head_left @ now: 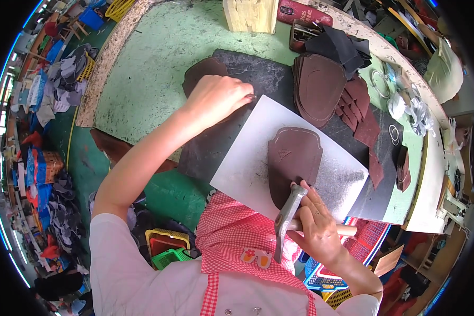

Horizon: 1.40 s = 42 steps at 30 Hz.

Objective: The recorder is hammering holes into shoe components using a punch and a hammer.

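My right hand (317, 231) is closed round the wooden handle of a hammer (287, 213), whose metal head hangs over the near edge of a white board (242, 152). Its fingertips reach the lower end of a brown leather piece (295, 158) lying flat on that board. This piece has a line of marks along its top edge and a small triangle of holes. Beyond the board's far left corner, my left hand (218, 100) is closed in a pinch. A tiny tip shows at its fingers, too small to name. Another brown leather piece (200, 71) lies partly hidden behind that hand.
A stack of brown leather pieces (320, 87) and overlapping strips (355, 105) lie on the dark mat (268, 73). Farther back stand a pale block (250, 15), a tool box (304, 34) and black scraps (339, 50). Plastic baskets (166, 242) sit below the green table (137, 73).
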Tool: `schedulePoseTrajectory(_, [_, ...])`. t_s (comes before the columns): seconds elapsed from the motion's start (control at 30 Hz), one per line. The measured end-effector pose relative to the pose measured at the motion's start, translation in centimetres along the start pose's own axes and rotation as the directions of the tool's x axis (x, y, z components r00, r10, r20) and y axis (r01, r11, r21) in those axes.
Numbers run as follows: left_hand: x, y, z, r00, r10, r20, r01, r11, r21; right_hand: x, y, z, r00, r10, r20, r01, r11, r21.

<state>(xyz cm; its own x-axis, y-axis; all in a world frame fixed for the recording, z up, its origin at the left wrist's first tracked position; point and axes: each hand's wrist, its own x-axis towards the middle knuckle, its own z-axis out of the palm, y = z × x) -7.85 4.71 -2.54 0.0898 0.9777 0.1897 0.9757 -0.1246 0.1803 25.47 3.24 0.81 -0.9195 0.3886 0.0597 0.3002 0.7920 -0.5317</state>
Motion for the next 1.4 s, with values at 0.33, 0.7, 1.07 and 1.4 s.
schedulePoseTrajectory(0.33, [-11.0,2.4,-12.0,0.788,-0.388,0.478,0.496,0.860,-0.120,-0.1,0.8,-0.1,0.997,-0.040,-0.062,0.040,0.999,0.004])
schedulePoseTrajectory(0.7, [-13.6,5.8,-7.2,0.826,-0.130,0.548,0.496,0.627,-0.600,1.7,1.2,-4.8,0.943,0.308,0.129,-0.333,0.892,0.305])
schedulePoseTrajectory(1.07, [-3.5,6.7,-2.2,1.000,0.004,-0.001,-0.004,0.714,-0.700,3.4,1.6,-4.7,0.928,0.339,0.157,-0.373,0.821,0.432])
schedulePoseTrajectory(1.4, [-0.9,7.7,0.0,0.964,-0.141,0.225,0.244,0.140,-0.960,3.8,2.0,-5.3,0.875,0.383,0.295,-0.483,0.724,0.492])
